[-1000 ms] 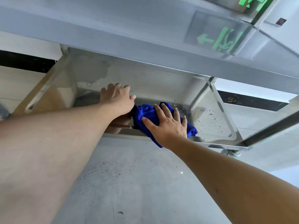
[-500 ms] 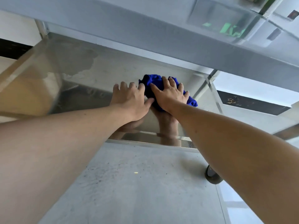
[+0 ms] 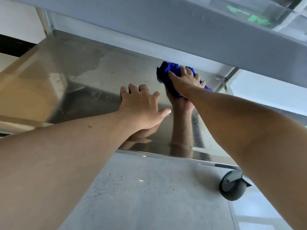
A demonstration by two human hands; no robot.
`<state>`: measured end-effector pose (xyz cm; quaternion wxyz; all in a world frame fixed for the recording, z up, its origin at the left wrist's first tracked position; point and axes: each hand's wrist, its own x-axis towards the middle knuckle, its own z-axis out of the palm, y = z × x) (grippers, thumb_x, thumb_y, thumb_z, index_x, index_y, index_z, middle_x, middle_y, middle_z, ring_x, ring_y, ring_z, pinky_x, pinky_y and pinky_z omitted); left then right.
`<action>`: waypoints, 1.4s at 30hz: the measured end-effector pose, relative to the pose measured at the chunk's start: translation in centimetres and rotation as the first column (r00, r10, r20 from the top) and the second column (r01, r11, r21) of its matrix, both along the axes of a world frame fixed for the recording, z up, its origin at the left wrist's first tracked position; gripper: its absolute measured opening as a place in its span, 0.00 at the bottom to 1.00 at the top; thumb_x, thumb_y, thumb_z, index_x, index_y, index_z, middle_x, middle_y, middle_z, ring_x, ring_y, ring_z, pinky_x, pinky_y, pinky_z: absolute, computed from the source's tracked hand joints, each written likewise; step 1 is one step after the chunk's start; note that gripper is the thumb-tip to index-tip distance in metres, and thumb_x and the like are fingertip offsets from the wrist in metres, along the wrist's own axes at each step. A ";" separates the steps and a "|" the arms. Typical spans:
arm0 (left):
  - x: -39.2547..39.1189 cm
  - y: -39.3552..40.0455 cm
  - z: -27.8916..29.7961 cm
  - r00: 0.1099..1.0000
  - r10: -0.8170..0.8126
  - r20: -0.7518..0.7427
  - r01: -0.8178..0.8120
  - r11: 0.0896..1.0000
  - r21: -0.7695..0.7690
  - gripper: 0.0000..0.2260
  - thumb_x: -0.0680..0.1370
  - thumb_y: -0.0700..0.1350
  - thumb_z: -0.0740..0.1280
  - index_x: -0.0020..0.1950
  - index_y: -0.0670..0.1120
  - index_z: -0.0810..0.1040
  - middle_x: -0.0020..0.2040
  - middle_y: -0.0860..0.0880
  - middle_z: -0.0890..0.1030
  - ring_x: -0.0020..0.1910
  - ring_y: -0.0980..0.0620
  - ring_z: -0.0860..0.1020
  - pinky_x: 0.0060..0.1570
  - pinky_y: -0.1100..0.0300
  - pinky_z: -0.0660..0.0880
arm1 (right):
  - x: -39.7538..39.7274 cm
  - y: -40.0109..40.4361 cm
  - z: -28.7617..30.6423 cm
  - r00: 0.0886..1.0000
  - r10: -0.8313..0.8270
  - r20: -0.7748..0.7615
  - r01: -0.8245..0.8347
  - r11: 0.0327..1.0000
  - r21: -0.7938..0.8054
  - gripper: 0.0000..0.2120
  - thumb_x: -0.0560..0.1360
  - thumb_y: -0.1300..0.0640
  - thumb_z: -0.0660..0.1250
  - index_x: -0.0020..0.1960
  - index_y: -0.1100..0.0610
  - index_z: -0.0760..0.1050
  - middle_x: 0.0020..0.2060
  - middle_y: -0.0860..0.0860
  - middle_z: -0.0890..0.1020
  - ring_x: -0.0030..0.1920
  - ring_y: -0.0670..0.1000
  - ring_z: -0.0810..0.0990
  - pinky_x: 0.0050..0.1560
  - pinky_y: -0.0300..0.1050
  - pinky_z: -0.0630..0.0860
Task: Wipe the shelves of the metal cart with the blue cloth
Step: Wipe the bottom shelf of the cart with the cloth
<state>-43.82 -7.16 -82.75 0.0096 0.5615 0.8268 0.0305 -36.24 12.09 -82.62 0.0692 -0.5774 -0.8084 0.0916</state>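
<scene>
my right hand (image 3: 186,80), flat on blue cloth (image 3: 167,70), now pushed to shelf (image 3: 99,77) back, frame centre-right; left hand (image 3: 141,107) spread, bracing; front strip wiped.

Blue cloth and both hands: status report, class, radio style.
Right hand pressing blue cloth on lower shelf, far side. Left hand flat on shelf, empty. Upper shelf overhangs; nothing blocking.

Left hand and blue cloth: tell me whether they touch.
Apart. The head view shows bare shelf between the left hand and the blue cloth, which lies under the right hand.
</scene>
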 end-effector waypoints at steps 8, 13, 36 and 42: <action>0.6 2.2 2.6 0.985 0.110 0.130 -0.089 0.983 -0.158 0.31 0.67 0.68 0.60 0.64 0.53 0.73 0.64 0.42 0.70 0.62 0.34 0.68 0.55 0.41 0.64 | 2.7 -3.0 -0.8 1.000 -0.018 0.011 0.018 1.000 0.020 0.34 0.72 0.27 0.46 0.73 0.39 0.63 0.75 0.43 0.67 0.73 0.56 0.61 0.69 0.63 0.55; 1.3 2.2 2.3 0.983 0.146 0.113 -0.126 0.977 -0.170 0.28 0.68 0.64 0.59 0.64 0.53 0.71 0.67 0.39 0.67 0.62 0.31 0.66 0.54 0.41 0.62 | 6.2 -7.1 -1.0 1.000 -0.026 0.013 0.026 0.999 0.020 0.35 0.73 0.27 0.45 0.76 0.39 0.59 0.78 0.42 0.62 0.77 0.56 0.55 0.72 0.63 0.51; 9.1 3.6 0.2 0.978 -0.168 0.123 0.162 0.985 0.060 0.15 0.78 0.54 0.53 0.60 0.53 0.73 0.67 0.42 0.70 0.67 0.38 0.64 0.64 0.34 0.57 | 20.1 -17.2 -0.6 0.959 -0.271 0.086 0.273 0.962 -0.020 0.41 0.70 0.22 0.42 0.79 0.37 0.52 0.81 0.39 0.53 0.81 0.53 0.44 0.77 0.64 0.38; 7.6 3.7 -0.9 0.958 -0.212 0.195 0.192 0.974 0.117 0.19 0.80 0.61 0.52 0.64 0.54 0.71 0.78 0.45 0.60 0.77 0.41 0.55 0.72 0.38 0.50 | 20.0 -12.5 -0.5 0.946 -0.297 0.130 0.304 0.952 -0.035 0.42 0.70 0.22 0.42 0.80 0.37 0.51 0.81 0.40 0.53 0.81 0.54 0.46 0.76 0.65 0.42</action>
